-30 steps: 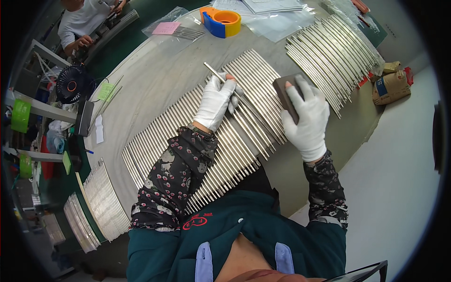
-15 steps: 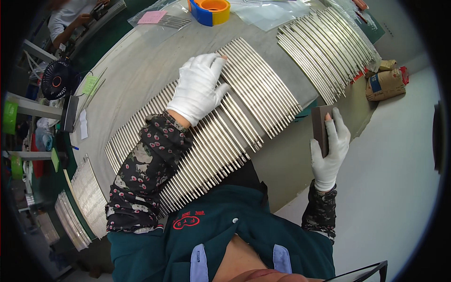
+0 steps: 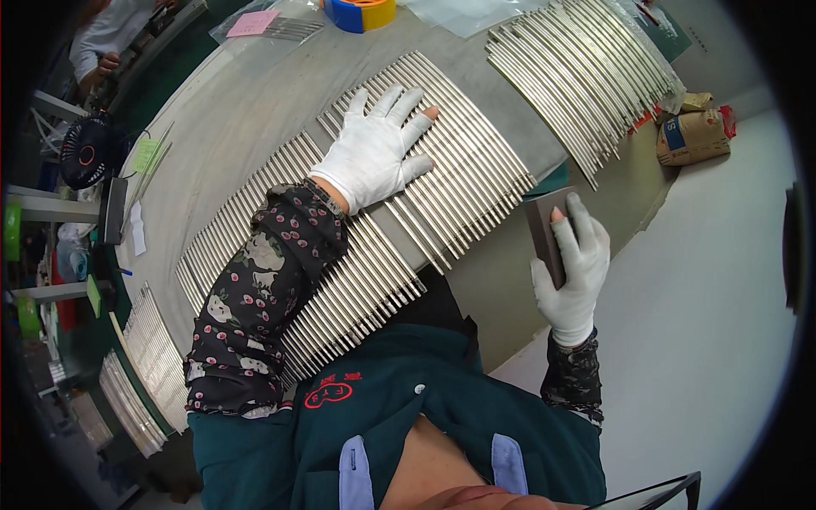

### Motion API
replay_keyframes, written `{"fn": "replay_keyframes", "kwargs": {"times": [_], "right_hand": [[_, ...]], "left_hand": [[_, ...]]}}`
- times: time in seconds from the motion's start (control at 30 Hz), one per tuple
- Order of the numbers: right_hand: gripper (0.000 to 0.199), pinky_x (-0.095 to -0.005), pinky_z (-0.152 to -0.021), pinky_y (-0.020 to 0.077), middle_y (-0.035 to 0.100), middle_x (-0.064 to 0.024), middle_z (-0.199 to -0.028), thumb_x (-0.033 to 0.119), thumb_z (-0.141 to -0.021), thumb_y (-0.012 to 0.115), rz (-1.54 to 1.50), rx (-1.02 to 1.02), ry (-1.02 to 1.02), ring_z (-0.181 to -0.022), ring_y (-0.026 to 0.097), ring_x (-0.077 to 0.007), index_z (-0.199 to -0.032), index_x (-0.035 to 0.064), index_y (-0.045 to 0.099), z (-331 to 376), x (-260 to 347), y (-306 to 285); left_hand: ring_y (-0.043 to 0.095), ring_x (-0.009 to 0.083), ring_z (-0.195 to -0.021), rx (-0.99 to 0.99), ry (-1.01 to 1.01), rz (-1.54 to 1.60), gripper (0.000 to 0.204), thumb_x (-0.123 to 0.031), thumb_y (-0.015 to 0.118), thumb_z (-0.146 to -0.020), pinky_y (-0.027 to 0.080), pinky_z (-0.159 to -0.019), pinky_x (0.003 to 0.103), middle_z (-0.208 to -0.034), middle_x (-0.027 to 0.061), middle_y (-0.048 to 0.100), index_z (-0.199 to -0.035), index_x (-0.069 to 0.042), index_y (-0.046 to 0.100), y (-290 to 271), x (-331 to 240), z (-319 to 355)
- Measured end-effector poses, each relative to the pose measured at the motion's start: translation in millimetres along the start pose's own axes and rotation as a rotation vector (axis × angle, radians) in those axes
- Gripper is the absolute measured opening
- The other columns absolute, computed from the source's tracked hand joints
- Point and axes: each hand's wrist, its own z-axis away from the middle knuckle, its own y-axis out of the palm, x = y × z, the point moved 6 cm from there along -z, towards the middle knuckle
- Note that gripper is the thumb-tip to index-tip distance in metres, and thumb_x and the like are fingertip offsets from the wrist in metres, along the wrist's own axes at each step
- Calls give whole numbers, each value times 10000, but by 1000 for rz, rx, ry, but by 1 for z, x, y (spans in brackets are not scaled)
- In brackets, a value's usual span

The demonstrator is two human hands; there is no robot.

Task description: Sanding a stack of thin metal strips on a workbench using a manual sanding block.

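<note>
Grasping a dark block (image 3: 546,242) in our right hand (image 3: 574,268), we are keeping the gloved thumb along one side and the fingers over its face; the block is standing out past the near edge of the worktop (image 3: 263,119). Our patterned left sleeve (image 3: 272,280) is reaching across a long row of metal rods (image 3: 467,161) and is covering part of it. Over that row we are laying our left hand (image 3: 374,153) palm down, fingers spread wide and clenching nothing that we are seeing; what the palm is hiding we cannot tell. A narrow gap is running through the row, just beside the left hand and partly under it.

Farther right, a second batch of rods (image 3: 578,76) is lying on the worktop, apart from the first, with a brown paper bag (image 3: 693,140) sitting beyond its right side. Away to the left, a green note (image 3: 146,155) is resting near a dark fan (image 3: 85,151). At the far side, a pink note (image 3: 252,23) and a tape dispenser (image 3: 361,15) are lying, while a co-worker in white (image 3: 110,38) is occupying the upper left corner.
</note>
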Motion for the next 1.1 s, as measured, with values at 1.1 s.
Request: {"fn": "replay_keyframes", "kwargs": {"times": [1.1], "right_hand": [[617,-442,-813,440,487,-137,-1367,217,-636,733,156,335,-131,-1159,480,-410,-1232,147,588,-29,43,23]], "left_hand": [[287,379,-1419,-24,177,50,704,-604,378,-944,180,-1134,625,-1562,150,284,-1472,-139,364,0,21,32]]}}
